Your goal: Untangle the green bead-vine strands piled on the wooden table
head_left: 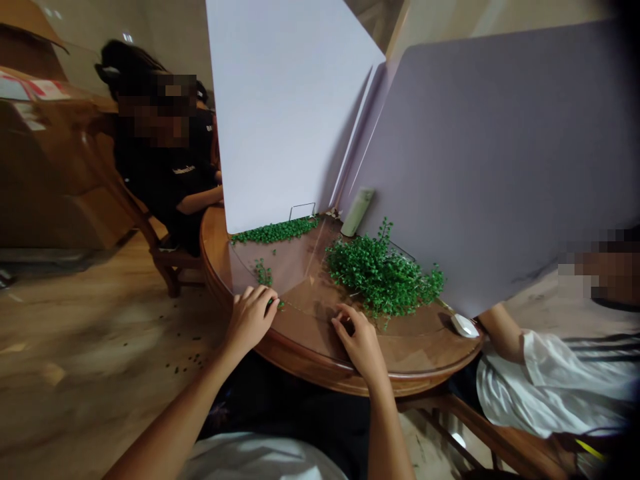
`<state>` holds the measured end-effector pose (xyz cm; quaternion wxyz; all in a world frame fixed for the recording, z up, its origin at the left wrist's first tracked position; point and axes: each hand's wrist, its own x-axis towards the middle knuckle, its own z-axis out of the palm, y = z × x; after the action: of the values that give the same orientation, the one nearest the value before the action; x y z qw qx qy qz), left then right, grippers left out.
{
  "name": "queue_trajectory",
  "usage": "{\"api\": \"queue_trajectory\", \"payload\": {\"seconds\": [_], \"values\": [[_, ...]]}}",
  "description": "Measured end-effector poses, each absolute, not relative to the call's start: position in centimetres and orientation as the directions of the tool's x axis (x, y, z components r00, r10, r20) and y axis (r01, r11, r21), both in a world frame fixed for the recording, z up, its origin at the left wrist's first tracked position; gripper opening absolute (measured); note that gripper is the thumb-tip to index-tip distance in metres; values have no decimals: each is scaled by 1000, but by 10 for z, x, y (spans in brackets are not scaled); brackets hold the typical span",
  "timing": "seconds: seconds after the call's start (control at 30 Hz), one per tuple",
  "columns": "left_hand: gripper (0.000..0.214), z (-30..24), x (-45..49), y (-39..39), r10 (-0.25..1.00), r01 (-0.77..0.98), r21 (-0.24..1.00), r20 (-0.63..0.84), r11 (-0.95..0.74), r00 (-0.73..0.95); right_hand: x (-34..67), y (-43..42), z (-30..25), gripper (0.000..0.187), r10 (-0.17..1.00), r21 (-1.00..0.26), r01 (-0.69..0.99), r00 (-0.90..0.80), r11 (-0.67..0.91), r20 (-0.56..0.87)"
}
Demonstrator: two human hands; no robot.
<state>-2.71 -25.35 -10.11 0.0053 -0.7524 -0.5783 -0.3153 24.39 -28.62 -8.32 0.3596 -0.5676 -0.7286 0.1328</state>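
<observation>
My left hand (254, 312) rests at the table's near left edge, fingers curled around a small green leafy sprig (271, 303), mostly hidden by the thumb and fingers. Just beyond it lies a loose green sprig (263, 272). My right hand (359, 335) is on the table's near side, thumb and index finger drawn together; anything between them is too small to make out. Right beside that hand is a big heap of green leafy sprigs (383, 275). A long pile of small green pieces (277, 231) lies along the foot of the white panel.
A white upright panel (290, 113) and a grey one (495, 153) divide the round wooden table (310, 370). A pale green cylinder (357, 212) leans at their junction. A white computer mouse (465, 326) sits at right. People sit on both sides; cardboard boxes (55, 173) stand left.
</observation>
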Motion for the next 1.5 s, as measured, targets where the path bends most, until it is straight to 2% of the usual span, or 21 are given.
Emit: {"api": "queue_trajectory", "payload": {"seconds": [0.17, 0.4, 0.57, 0.97, 1.2, 1.37, 1.47, 1.5], "values": [[9, -96, -22, -258, 864, 820, 387, 447, -422, 233, 243, -288, -81, 17, 920, -585, 740, -116, 332, 375], [6, -85, 19, -252, 776, 643, 436, 382, -630, 501, 242, -290, -79, 8, 912, -570, 726, -203, 384, 356], [5, -82, 41, -247, 739, 586, 453, 360, -672, 569, 243, -288, -76, 9, 896, -547, 714, -297, 438, 331], [9, -82, 38, -251, 740, 611, 420, 341, -671, 579, 245, -288, -74, 5, 862, -530, 679, -394, 508, 320], [12, -89, 34, -248, 720, 573, 439, 351, -691, 599, 247, -287, -75, 7, 872, -566, 664, -362, 489, 328], [18, -95, -10, -234, 784, 627, 471, 396, -621, 479, 251, -284, -75, 12, 890, -598, 661, -299, 453, 343], [19, -95, -36, -229, 813, 651, 491, 408, -579, 416, 250, -282, -79, 4, 904, -616, 666, -248, 421, 349], [19, -95, -40, -229, 818, 653, 496, 408, -572, 406, 249, -281, -81, 7, 910, -623, 670, -223, 403, 349]]}}
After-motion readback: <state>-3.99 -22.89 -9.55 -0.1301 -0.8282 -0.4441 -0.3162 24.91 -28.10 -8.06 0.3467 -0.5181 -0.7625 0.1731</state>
